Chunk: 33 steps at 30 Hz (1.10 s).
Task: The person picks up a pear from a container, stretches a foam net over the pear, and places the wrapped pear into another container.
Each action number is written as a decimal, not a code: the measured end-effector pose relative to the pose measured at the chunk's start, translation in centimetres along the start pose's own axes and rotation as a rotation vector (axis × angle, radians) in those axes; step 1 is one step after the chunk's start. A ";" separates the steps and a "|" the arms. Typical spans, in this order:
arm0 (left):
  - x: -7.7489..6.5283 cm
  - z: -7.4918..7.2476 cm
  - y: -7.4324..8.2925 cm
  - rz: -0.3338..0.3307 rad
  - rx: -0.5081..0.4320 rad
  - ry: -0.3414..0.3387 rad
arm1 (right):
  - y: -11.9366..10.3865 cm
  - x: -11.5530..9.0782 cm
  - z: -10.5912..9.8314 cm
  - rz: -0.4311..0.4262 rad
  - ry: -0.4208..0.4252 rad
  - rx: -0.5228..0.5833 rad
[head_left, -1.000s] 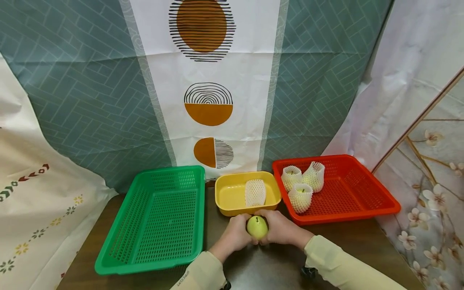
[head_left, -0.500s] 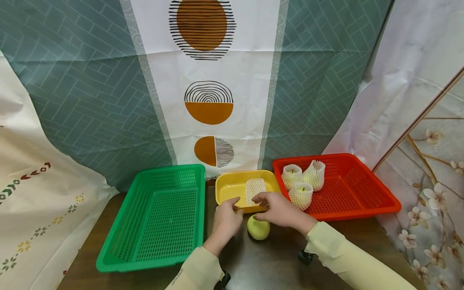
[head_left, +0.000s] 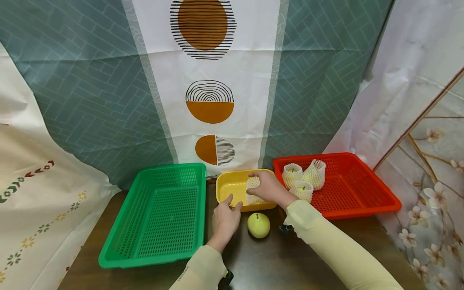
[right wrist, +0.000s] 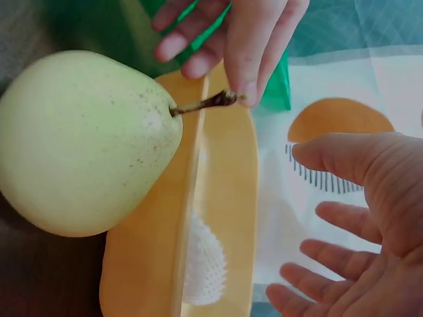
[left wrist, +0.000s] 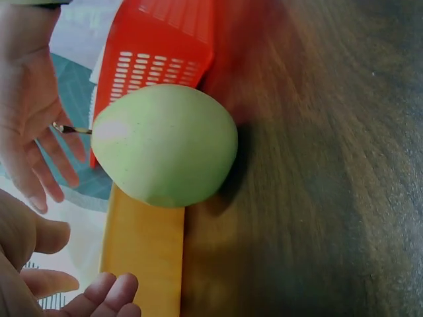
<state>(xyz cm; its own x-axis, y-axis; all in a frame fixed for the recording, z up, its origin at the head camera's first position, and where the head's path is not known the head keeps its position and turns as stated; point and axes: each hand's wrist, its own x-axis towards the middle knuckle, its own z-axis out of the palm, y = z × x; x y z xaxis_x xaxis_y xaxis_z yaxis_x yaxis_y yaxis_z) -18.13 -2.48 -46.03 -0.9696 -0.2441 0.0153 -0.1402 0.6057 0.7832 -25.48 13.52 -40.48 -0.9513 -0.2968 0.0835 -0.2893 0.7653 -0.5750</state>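
A bare yellow-green pear [head_left: 259, 225] stands upright on the table, stem up, touched by neither hand. My right hand [head_left: 267, 186] is over the yellow container [head_left: 232, 177], its fingers spread around a white foam net sleeve [head_left: 252, 183] lying inside and partly covering it. In the right wrist view the right hand's [right wrist: 377, 231] fingers are apart and hold nothing, and the sleeve [right wrist: 203, 264] lies below in the container. My left hand [head_left: 225, 219] hovers at the container's front left, thumb and fingers apart, with nothing in it. The pear [left wrist: 165, 145] looms large in the left wrist view.
To the right, a red basket [head_left: 362, 213] holds several pears, among them a net-wrapped pear [head_left: 292, 174] near its left wall. A green basket [head_left: 152, 264] stands on the left. Patterned cloth [head_left: 108, 100] hangs behind the dark wooden table [head_left: 268, 266].
Both hands have let go of the pear, which now stands alone. My right hand has moved up and forward over the yellow container; the left has drawn away to the left.
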 end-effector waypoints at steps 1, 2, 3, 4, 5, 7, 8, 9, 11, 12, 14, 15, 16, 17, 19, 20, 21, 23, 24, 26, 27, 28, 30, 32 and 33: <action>0.0 0.1 -0.1 -0.003 0.003 0.009 | 0.1 0.3 0.1 0.014 -0.005 -0.007; 0.0 0.1 -0.1 -0.002 0.008 0.020 | 0.2 0.4 0.2 0.029 -0.011 -0.012; 0.0 0.2 -0.2 -0.002 0.015 0.033 | 0.2 0.6 0.4 0.039 -0.014 -0.016; 0.1 0.3 -0.3 -0.001 0.019 0.040 | 0.2 0.8 0.5 0.045 -0.020 -0.022; 0.1 0.3 -0.4 -0.001 0.023 0.047 | 0.2 0.9 0.6 0.050 -0.026 -0.030; 0.0 0.4 -0.5 0.001 0.030 0.053 | 0.3 1.0 0.9 0.061 -0.049 -0.042; 0.0 0.5 -0.6 0.002 0.036 0.056 | 0.4 1.1 1.1 0.071 -0.065 -0.051; -0.1 0.6 -0.6 0.002 0.040 0.057 | 0.5 1.1 1.3 0.080 -0.080 -0.058; -0.2 0.7 -0.6 0.006 0.039 0.057 | 0.7 1.2 1.7 0.099 -0.123 -0.071; -0.3 0.7 -0.7 0.007 0.037 0.058 | 0.8 1.2 1.9 0.112 -0.150 -0.072; -0.3 0.8 -0.7 0.009 0.036 0.067 | 1.1 1.3 2.3 0.131 -0.193 -0.075; -0.3 0.8 -0.7 0.009 0.035 0.075 | 1.3 1.3 2.5 0.138 -0.213 -0.077; -0.4 0.9 -0.7 0.009 0.033 0.081 | 1.4 1.4 2.6 0.144 -0.232 -0.082; -0.3 0.9 -0.7 0.008 0.035 0.089 | 1.6 1.5 2.8 0.146 -0.247 -0.094; -0.2 1.0 -0.7 0.015 0.035 0.103 | 1.9 1.6 3.0 0.147 -0.269 -0.124; -0.2 1.0 -0.8 0.018 0.036 0.107 | 2.0 1.6 3.1 0.147 -0.279 -0.140; -0.1 1.0 -0.8 0.020 0.039 0.111 | 2.1 1.7 3.2 0.150 -0.286 -0.158; 0.1 1.0 -0.9 0.025 0.041 0.118 | 2.4 1.8 3.4 0.153 -0.296 -0.194; 0.2 1.0 -1.0 0.025 0.043 0.121 | 2.5 1.9 3.5 0.160 -0.301 -0.206; 0.3 0.9 -1.2 0.019 0.048 0.124 | 2.8 1.9 3.5 0.181 -0.315 -0.218; 0.4 0.9 -1.2 0.016 0.049 0.127 | 2.9 1.9 3.6 0.194 -0.324 -0.217; 0.5 0.8 -1.3 0.017 0.048 0.132 | 3.0 2.0 3.6 0.206 -0.332 -0.212; 0.6 0.7 -1.5 0.013 0.048 0.136 | 3.3 2.0 3.5 0.227 -0.348 -0.195; 0.7 0.6 -1.7 0.010 0.048 0.141 | 3.4 2.0 3.5 0.241 -0.357 -0.174; 0.8 0.6 -1.7 0.010 0.046 0.144 | 3.5 2.1 3.5 0.244 -0.356 -0.169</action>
<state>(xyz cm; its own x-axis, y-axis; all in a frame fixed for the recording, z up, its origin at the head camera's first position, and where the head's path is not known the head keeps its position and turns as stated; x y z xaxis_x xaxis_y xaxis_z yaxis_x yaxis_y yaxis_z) -18.74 -3.28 -47.73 -0.9329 -0.3416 0.1143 -0.1427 0.6418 0.7535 -28.11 13.59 -45.17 -0.9066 -0.2508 -0.3393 -0.1025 0.9110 -0.3995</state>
